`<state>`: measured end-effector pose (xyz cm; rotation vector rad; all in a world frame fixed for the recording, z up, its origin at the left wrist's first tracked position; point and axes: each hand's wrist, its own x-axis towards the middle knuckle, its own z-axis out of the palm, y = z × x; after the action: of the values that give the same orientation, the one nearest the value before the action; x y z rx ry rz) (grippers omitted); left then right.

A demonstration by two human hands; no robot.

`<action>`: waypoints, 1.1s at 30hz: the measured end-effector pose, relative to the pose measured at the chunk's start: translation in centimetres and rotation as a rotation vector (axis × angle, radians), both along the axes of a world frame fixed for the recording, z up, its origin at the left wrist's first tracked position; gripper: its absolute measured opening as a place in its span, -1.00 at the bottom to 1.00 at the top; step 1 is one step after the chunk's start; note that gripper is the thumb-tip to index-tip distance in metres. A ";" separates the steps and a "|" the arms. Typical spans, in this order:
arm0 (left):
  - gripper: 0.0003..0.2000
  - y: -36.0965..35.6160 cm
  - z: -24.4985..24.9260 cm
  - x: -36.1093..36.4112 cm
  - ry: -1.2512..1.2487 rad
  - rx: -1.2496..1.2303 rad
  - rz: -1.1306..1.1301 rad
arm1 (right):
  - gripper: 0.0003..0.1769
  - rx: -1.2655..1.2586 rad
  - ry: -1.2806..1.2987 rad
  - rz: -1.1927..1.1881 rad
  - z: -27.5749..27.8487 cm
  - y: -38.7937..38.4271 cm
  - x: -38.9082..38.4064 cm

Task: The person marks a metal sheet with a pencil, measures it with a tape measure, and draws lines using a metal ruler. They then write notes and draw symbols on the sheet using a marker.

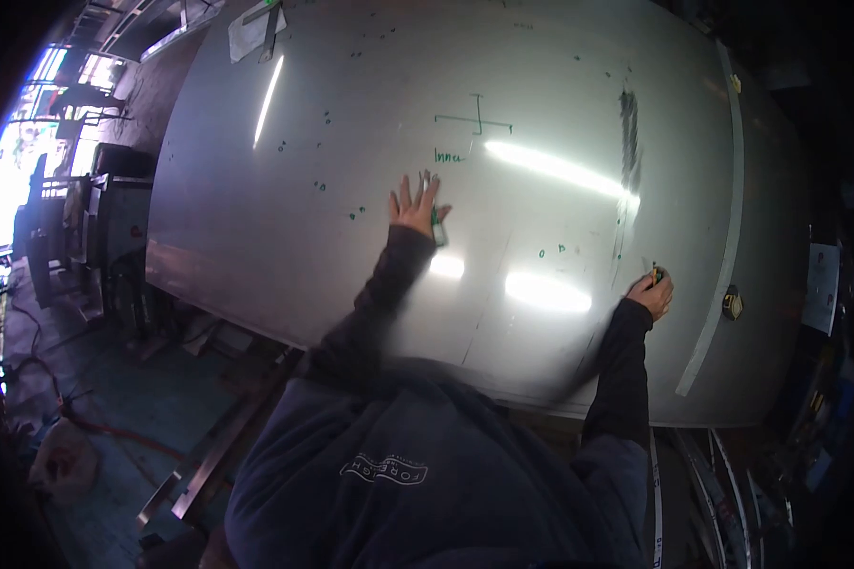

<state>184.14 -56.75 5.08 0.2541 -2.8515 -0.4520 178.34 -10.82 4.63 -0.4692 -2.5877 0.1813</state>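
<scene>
A large grey metal sheet [541, 360] spreads out in front of me. My left hand [415, 207] lies on it with fingers spread, just below the green handwritten word "Inner" [449, 156]. A small green-and-white object [438, 228] shows at the thumb side of that hand. My right hand [651, 295] is closed around a small dark tool with a yellow part [656, 276], its tip close to the sheet; I cannot tell what kind it is. To the right of that hand sits a black-and-yellow tape measure [732, 303].
A long metal straightedge [719, 247] runs along the right side of the sheet. Dark smudges [628, 142] and small green marks dot the surface. A square-like tool on white paper [256, 30] lies at the far left corner. Metal bars [223, 436] stand below the near edge.
</scene>
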 end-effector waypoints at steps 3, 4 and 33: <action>-0.41 0.3 -0.1 -0.4 -0.042 -0.024 0.017 | -0.67 -0.022 -0.016 0.018 -0.2 0.3 -0.3; -0.41 0.0 0.0 -0.1 -0.081 -0.047 0.024 | -0.67 -0.019 -0.026 0.024 0.1 0.2 -0.2; -0.80 -1.7 1.1 -3.0 0.252 0.569 0.235 | -0.71 -0.028 -0.049 -0.016 0.7 -0.3 -0.1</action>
<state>181.14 -58.41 6.17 0.5765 -2.3535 -1.1442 178.26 -11.17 5.32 -0.5108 -2.6316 0.2033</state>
